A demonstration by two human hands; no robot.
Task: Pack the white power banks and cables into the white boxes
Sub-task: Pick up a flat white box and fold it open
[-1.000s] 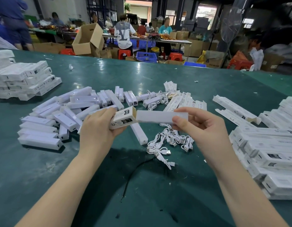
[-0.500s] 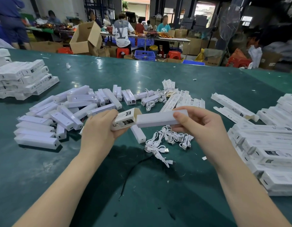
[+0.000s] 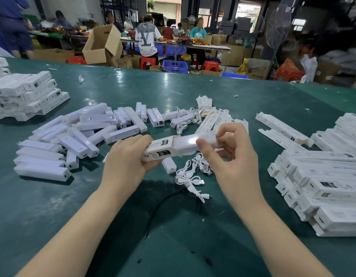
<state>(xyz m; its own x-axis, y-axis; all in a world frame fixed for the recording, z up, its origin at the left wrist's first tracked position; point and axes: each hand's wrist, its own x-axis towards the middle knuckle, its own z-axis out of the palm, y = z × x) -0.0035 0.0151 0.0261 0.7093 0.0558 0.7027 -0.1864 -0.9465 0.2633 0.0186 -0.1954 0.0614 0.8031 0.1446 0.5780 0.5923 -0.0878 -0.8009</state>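
My left hand [image 3: 126,164] grips a white box [image 3: 160,150] with printed labels, its open end facing right. My right hand [image 3: 230,156] pinches a white power bank [image 3: 190,142] that sits partly inside that open end. Both are held above the green table [image 3: 173,226]. Loose white power banks [image 3: 77,136] lie in a heap to the left. Coiled white cables [image 3: 193,174] lie on the table just under my hands, with more cables [image 3: 185,118] further back.
Stacks of white boxes [image 3: 325,182] fill the right side, and two open flat boxes [image 3: 281,128] lie behind them. Another stack of boxes [image 3: 27,94] stands at the far left. A black cord [image 3: 163,208] trails below the cables. People work at tables beyond the far edge.
My right hand has pushed the power bank leftwards from outside the box mouth to partly inside it. The two hands have come closer together.
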